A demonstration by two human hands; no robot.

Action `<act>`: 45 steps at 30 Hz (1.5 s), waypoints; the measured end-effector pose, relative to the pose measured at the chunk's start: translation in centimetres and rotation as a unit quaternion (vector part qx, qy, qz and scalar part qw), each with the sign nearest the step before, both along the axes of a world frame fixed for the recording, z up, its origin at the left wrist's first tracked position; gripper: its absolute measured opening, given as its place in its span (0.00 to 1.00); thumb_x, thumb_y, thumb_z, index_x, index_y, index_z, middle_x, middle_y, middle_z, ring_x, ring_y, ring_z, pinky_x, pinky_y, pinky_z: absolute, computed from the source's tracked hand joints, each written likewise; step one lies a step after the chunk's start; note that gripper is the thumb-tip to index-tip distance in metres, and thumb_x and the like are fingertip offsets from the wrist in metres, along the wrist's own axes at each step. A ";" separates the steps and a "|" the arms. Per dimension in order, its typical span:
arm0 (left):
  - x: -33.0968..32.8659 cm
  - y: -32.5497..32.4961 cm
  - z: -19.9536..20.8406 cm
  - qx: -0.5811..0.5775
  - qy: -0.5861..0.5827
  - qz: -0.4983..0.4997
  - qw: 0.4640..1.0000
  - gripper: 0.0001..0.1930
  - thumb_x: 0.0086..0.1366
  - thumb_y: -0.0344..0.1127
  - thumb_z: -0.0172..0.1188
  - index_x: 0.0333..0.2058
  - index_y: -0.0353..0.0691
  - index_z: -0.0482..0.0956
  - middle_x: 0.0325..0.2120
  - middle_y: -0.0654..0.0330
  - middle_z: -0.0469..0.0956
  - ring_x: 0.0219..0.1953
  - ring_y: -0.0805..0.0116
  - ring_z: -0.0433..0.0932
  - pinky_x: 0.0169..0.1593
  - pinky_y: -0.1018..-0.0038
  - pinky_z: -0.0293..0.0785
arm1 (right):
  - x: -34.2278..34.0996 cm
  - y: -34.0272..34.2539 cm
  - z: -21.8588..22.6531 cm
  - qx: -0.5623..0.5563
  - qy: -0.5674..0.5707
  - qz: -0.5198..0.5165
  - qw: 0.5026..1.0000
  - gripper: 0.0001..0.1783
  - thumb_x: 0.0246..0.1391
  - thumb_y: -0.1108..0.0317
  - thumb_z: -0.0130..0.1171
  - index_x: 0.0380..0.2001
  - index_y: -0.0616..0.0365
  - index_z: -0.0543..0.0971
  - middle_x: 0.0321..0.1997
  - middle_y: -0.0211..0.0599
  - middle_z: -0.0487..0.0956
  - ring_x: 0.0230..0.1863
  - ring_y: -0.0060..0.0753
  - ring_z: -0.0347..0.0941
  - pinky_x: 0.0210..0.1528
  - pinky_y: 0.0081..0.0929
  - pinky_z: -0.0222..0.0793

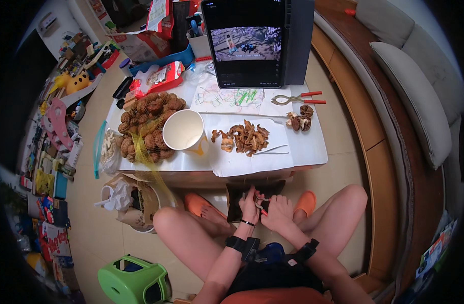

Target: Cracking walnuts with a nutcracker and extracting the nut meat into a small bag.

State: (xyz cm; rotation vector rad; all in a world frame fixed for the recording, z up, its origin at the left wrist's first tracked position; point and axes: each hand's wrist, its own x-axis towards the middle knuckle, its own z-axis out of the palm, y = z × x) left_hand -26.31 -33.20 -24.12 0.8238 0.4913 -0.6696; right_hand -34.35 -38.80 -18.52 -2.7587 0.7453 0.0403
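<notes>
Pliers (264,211) with a red handle sit between my hands, over the dark box (234,202) between my slippers (306,201). Box: loose bits may miss it if the pliers tilt. Right hand (280,210): wrapped around the pliers; a weak grip could let them slip. Left hand (248,204): fingers curled close by, exact hold I cannot tell; a slip could pinch them.

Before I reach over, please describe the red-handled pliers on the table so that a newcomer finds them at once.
On the white table, find the dark upright screen. Just below its lower right corner lie the pliers; their two red handles set them apart from the brown nuts nearer the person.
</notes>
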 end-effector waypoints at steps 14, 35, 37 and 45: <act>-0.8 -0.6 -1.5 0.166 -0.010 0.044 0.985 0.15 0.50 0.37 0.62 0.14 0.39 0.66 0.10 0.64 0.66 0.10 0.75 0.63 0.14 0.82 0.58 | -0.1 0.1 -1.7 0.116 0.136 0.031 0.983 0.29 0.36 0.52 0.51 0.32 0.71 0.65 0.31 0.59 0.72 0.35 0.53 0.72 0.38 0.38 0.68; 0.6 -0.6 -0.8 0.228 -0.060 0.137 0.962 0.19 0.59 0.39 0.52 0.14 0.33 0.66 0.08 0.61 0.64 0.07 0.73 0.60 0.11 0.78 0.57 | -0.1 2.0 -3.5 0.033 0.002 0.007 0.999 0.26 0.30 0.58 0.57 0.33 0.64 0.67 0.34 0.49 0.71 0.40 0.46 0.66 0.42 0.35 0.60; 0.4 -0.8 -1.0 0.245 -0.038 0.135 0.959 0.18 0.58 0.38 0.53 0.13 0.32 0.66 0.08 0.61 0.66 0.08 0.74 0.61 0.11 0.78 0.59 | 0.0 2.0 -4.0 0.008 0.022 0.006 1.000 0.25 0.31 0.58 0.56 0.33 0.64 0.67 0.34 0.49 0.71 0.39 0.46 0.66 0.42 0.36 0.60; -0.2 -0.9 -1.0 0.298 -0.015 0.124 0.946 0.18 0.59 0.37 0.50 0.14 0.33 0.66 0.09 0.60 0.66 0.09 0.73 0.62 0.13 0.76 0.60 | 0.2 1.4 -4.9 0.049 0.100 0.014 0.994 0.19 0.41 0.61 0.49 0.33 0.65 0.68 0.34 0.53 0.73 0.38 0.51 0.70 0.40 0.43 0.64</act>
